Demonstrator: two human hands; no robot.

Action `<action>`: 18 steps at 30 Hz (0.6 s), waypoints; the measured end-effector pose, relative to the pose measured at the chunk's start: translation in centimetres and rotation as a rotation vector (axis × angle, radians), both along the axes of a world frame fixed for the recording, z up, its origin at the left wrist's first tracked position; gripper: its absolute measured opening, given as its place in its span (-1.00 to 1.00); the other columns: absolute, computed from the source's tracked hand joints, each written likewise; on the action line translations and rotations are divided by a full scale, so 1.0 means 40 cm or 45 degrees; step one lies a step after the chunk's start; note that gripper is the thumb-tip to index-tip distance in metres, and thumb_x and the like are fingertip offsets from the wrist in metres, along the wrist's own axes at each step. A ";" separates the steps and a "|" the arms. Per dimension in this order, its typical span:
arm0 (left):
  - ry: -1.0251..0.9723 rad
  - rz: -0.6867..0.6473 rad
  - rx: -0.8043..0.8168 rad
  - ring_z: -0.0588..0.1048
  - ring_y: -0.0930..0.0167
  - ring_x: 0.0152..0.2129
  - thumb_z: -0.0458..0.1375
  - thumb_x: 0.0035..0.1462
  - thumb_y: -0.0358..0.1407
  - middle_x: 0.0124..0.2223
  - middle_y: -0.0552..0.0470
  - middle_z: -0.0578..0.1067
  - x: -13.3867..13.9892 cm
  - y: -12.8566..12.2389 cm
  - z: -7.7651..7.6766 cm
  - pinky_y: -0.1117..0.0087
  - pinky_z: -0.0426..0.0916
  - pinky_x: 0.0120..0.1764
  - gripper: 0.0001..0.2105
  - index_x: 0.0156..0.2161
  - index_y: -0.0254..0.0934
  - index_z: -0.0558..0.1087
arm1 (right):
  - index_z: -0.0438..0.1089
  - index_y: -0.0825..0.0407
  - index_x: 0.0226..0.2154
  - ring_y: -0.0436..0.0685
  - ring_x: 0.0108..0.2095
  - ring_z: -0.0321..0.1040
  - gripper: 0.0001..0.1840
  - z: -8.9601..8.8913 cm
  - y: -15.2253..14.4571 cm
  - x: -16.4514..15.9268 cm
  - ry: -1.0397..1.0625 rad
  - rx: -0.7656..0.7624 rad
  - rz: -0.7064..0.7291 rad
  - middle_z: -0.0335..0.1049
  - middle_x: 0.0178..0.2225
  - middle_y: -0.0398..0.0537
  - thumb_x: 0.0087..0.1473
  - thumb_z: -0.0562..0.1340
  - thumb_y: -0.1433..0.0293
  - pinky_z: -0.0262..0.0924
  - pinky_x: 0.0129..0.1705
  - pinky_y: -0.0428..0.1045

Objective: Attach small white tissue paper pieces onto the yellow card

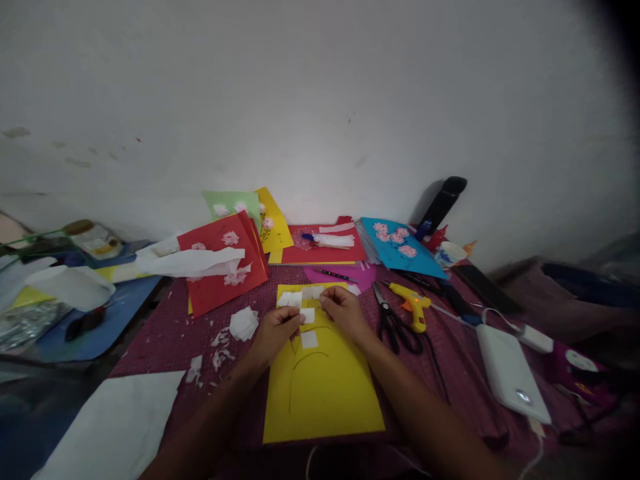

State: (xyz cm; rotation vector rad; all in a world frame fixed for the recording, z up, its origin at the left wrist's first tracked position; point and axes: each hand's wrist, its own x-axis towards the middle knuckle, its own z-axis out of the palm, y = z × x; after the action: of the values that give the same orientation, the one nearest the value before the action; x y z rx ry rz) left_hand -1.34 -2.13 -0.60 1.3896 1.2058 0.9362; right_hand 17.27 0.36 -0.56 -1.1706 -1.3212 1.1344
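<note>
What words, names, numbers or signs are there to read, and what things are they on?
There are no words, brands or numbers clear enough to read.
White device: the bright mark on it is too blurred to read.
Jar: any label is too blurred to read.
Black pen: pale marks, too small to read.
Yellow sheet: curved drawn lines, no letters I can make out.

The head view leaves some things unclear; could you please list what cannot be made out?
Head view throughout:
Right hand: its own fingers hide what, if anything, it pinches.
Front yellow card: white paper squares cover any lines beneath.
Lower-left white sheet: near end cut off by the bottom edge.
Jar: contents too blurred to identify.
</note>
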 end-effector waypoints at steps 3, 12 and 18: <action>-0.026 0.070 -0.020 0.28 0.53 -0.63 0.16 0.04 -0.14 -0.58 0.12 0.37 -0.001 0.002 -0.007 0.52 0.16 -0.52 -0.76 -0.43 -0.32 0.43 | 0.32 0.05 -0.43 -0.03 -0.52 0.15 -0.91 0.020 -0.016 0.001 -0.031 0.223 -0.107 0.24 -0.51 -0.19 0.00 0.18 0.36 0.08 -0.48 -0.13; -0.050 0.162 -0.012 0.30 0.51 -0.62 0.20 0.01 -0.15 -0.57 0.14 0.38 0.003 -0.002 0.001 0.52 0.17 -0.50 -0.77 -0.37 -0.32 0.42 | 0.33 0.03 -0.50 -0.02 -0.50 0.16 -0.90 0.043 -0.073 -0.027 -0.553 0.532 0.161 0.27 -0.54 -0.19 0.02 0.16 0.43 0.01 -0.43 -0.12; 0.013 0.061 0.024 0.32 0.50 -0.57 0.17 0.04 -0.18 -0.54 0.12 0.40 0.004 -0.004 -0.005 0.50 0.20 -0.46 -0.79 -0.34 -0.32 0.47 | 0.37 0.02 -0.42 0.00 -0.45 0.22 -0.92 0.023 -0.063 -0.034 -0.549 0.458 0.199 0.37 -0.47 -0.16 0.02 0.16 0.46 0.04 -0.38 -0.12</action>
State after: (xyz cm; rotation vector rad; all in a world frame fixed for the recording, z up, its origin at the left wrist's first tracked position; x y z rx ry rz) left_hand -1.20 -2.28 -0.78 1.3878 1.2456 0.9770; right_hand 15.92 -2.15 0.36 -1.0888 -1.8852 0.7245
